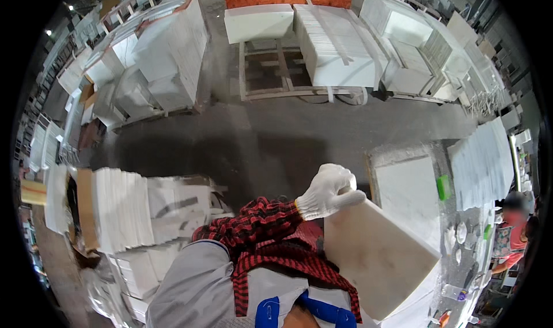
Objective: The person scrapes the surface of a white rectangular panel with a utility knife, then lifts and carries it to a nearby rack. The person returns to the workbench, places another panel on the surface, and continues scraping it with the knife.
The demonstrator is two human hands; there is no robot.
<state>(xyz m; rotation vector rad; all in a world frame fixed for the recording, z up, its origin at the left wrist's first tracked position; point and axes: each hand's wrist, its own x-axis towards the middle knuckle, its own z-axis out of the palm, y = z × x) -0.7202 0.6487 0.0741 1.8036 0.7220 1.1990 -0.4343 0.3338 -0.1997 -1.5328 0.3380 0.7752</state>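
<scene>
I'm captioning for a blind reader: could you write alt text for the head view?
A white-gloved left hand holds a pale, tilted slab by its upper edge. Stacks of white slabs stand around a grey floor; the right hand is not visible.

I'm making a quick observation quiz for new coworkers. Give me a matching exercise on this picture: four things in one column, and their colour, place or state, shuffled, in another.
Things
1. Left hand
2. Pale slab
3. Sleeve
4. Wooden pallet

Descriptions
A. Red and black check
B. On the floor, beneath a white stack
C. Wearing a white glove
D. Gripped near its upper corner

Right pairs: 1-C, 2-D, 3-A, 4-B
</scene>
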